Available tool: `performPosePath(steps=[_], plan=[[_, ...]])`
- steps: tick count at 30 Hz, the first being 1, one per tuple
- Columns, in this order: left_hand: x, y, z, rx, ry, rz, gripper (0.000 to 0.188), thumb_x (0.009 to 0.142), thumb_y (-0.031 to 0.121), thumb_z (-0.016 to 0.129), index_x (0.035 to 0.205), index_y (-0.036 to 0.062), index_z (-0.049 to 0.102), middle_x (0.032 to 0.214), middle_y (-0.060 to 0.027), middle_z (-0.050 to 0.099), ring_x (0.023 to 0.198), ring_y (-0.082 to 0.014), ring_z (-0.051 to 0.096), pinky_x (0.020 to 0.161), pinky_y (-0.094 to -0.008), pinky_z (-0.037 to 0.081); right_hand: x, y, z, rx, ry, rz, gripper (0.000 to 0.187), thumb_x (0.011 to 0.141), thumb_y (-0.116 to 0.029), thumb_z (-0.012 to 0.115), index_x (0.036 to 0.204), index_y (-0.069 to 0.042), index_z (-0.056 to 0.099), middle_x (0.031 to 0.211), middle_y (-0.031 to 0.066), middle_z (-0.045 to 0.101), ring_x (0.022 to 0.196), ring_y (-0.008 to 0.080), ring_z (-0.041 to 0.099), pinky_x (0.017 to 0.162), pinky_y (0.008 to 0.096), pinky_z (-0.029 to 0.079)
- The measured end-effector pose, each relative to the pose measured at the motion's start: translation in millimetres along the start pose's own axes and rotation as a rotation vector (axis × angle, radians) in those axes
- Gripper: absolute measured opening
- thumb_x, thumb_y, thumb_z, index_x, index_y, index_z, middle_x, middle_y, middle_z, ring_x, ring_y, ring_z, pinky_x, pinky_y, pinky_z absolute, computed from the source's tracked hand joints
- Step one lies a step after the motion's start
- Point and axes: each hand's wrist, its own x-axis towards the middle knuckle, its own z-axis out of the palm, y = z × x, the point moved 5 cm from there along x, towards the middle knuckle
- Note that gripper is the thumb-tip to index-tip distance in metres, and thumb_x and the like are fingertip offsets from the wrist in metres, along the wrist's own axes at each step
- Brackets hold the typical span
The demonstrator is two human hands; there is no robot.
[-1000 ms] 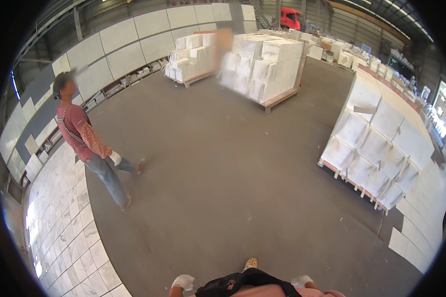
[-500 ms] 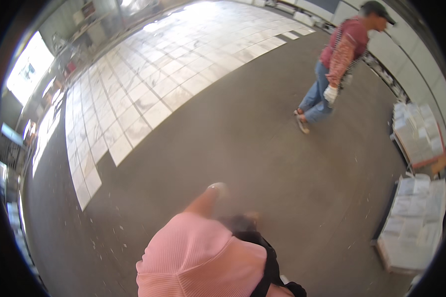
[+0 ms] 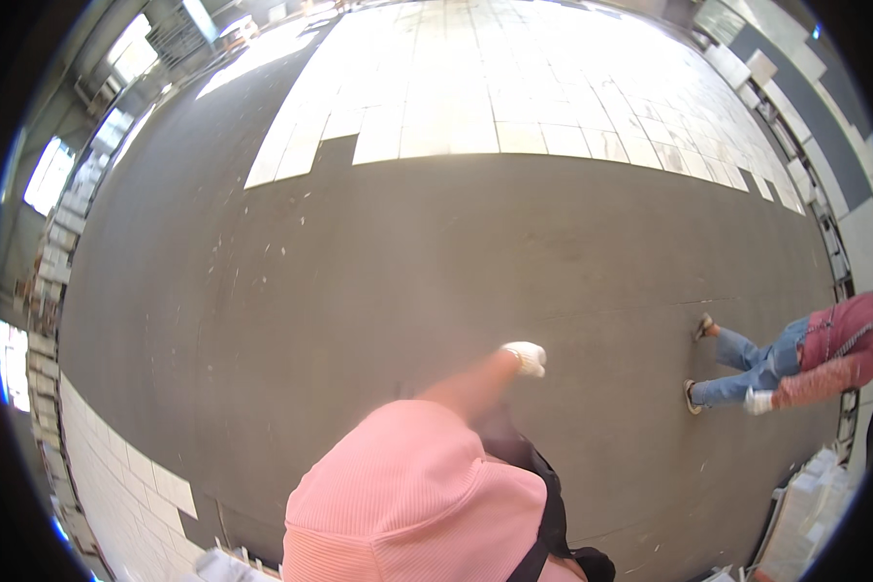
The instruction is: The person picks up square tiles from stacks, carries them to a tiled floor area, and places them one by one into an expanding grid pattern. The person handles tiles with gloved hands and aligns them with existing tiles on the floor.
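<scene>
In the head view, the person's left hand (image 3: 526, 359), in a white glove, hangs a little off centre toward 4 o'clock, above the bare grey floor (image 3: 388, 262); its fingers are too small and blurred to tell whether they are curled or spread. The bare forearm leads back to a ribbed pink sleeve (image 3: 388, 475) at 6 o'clock, with black cloth (image 3: 550, 495) beside it at 5 o'clock. The right hand is out of view. The white tiles (image 3: 436, 107) lie in a broad sheet on the floor at 12 o'clock, well apart from the hand, their near edge stepped toward 11 o'clock and glare bleaching much of their surface. More pale tiles (image 3: 126, 475) lie at 8 o'clock. Just past 3 o'clock a co-worker (image 3: 839, 335) in a red top, blue jeans and white glove appears sideways, legs apart and feet toward the centre. A stack of white slabs (image 3: 805, 509) stands at 4 o'clock, and a row of pale blocks (image 3: 53, 252) runs along the rim at 9 o'clock.
</scene>
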Motion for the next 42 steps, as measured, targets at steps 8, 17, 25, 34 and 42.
performPosePath(steps=[8, 17, 25, 34, 42], plan=[[-168.4, -150.2, 159.6, 0.083, 0.128, -0.546, 0.045, 0.089, 0.04, 0.07, 0.123, 0.0102, 0.074, 0.125, -0.0157, 0.071, 0.116, -0.0329, 0.068, 0.098, -0.0446, 0.053, 40.8, 43.3, -89.9, 0.001, -0.109, 0.036, 0.045, 0.09, 0.003, 0.061, 0.135, 0.002, 0.06, 0.089, 0.0056, 0.063, 0.065, 0.012, 0.055, 0.053, 0.0274, 0.043], [-148.1, -142.1, 172.7, -0.048, 0.137, -0.472, 0.042, 0.086, 0.036, 0.067, 0.114, 0.0067, 0.076, 0.113, -0.017, 0.074, 0.103, -0.035, 0.071, 0.09, -0.0464, 0.054, 48.2, 26.3, -48.2, -0.166, -0.37, -0.081, 0.056, 0.093, -0.001, 0.064, 0.147, -0.002, 0.05, 0.102, 0.0087, 0.068, 0.073, 0.0167, 0.061, 0.063, 0.0341, 0.052], [33.6, -78.9, 133.0, 0.158, -0.013, -0.194, 0.036, 0.09, 0.036, 0.065, 0.114, 0.0113, 0.077, 0.114, -0.0147, 0.075, 0.104, -0.031, 0.071, 0.091, -0.0459, 0.055, 35.8, 21.7, -65.0, -0.137, -0.024, -0.026, 0.045, 0.086, 0.002, 0.07, 0.13, 0.001, 0.066, 0.094, 0.011, 0.072, 0.062, 0.014, 0.061, 0.052, 0.0291, 0.048], [214.2, 0.1, 40.8, 1.398, -0.35, 0.961, 0.007, 0.088, 0.019, 0.063, 0.086, 0.0215, 0.069, 0.085, -0.0014, 0.069, 0.094, -0.0213, 0.069, 0.077, -0.037, 0.056, 30.8, 163.8, 31.5, -0.437, -0.287, 0.253, 0.038, 0.098, -0.025, 0.059, 0.133, -0.01, 0.068, 0.114, 0.0073, 0.076, 0.107, 0.025, 0.071, 0.09, 0.0344, 0.056], [296.7, 152.3, 23.3, 0.764, -0.319, 1.023, 0.007, 0.091, 0.021, 0.058, 0.085, 0.0187, 0.061, 0.071, -0.0005, 0.058, 0.069, -0.0213, 0.062, 0.057, -0.0392, 0.049, 80.5, 168.2, 110.5, -0.539, -0.567, 0.192, 0.038, 0.101, -0.024, 0.051, 0.138, -0.019, 0.057, 0.118, 0.0029, 0.068, 0.107, 0.0234, 0.067, 0.093, 0.0394, 0.054]])
